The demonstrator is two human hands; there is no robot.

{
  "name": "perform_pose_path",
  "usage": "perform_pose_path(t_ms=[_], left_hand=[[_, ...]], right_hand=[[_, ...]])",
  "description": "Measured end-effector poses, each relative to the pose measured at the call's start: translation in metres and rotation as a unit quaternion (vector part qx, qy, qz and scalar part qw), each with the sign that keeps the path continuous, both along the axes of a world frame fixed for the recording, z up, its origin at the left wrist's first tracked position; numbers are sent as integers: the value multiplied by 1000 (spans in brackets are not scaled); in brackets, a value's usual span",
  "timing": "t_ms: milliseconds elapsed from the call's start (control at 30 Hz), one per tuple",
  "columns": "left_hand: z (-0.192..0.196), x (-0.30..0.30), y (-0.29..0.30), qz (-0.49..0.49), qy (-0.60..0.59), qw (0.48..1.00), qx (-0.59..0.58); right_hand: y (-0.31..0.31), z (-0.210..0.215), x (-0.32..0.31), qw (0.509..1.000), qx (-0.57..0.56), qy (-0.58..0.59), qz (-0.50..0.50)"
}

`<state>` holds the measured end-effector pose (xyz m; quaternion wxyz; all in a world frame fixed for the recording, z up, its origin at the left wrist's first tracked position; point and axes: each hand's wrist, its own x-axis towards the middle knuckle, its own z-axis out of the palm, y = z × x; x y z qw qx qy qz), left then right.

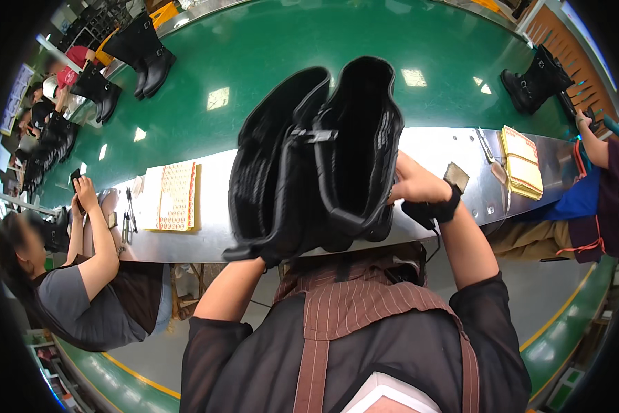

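Two tall black boots, a left one (260, 172) and a right one (363, 144), stand side by side in front of me with their open tops toward me. A small shiny piece (315, 135), perhaps a buckle or tag, lies between their upper edges. My right hand (420, 182), with a black band (433, 208) at the wrist, is closed against the outer side of the right boot. Behind the left boot's lower end my left hand is hidden; only the forearm (234, 289) and wrist show, so its fingers cannot be seen.
A metal ledge (454, 155) edges the green bench (364, 34). Paper stacks lie left (172, 196) and right (523, 162), with pens (130, 210) nearby. More black boots stand far left (141, 55) and right (537, 79). Co-workers sit left (103, 289) and right (599, 186).
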<state>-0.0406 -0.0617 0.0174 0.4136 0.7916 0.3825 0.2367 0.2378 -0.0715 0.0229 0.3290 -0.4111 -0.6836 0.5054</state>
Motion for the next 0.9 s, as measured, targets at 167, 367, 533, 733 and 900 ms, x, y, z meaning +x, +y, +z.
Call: perform_pose_path(t_ms=[167,367,533,733,900], left_hand=[[-28,-10,-10,78,-151,984,-50],[-67,40,-22,135,72,987,46],[-51,52,-26,84,-146,979,-111],[-14,44,24,-67,-393,868,-296],[-16,51,23,-115,-469,787,-384]], right_hand=[[-56,-29,38,964,-14,12,-264],[-24,-20,-27,957,-73,151,-238],[-83,-21,-11,935,-104,274,-201],[-73,-23,13,898,-110,408,-119],[-73,-25,-7,848,-128,511,-48]])
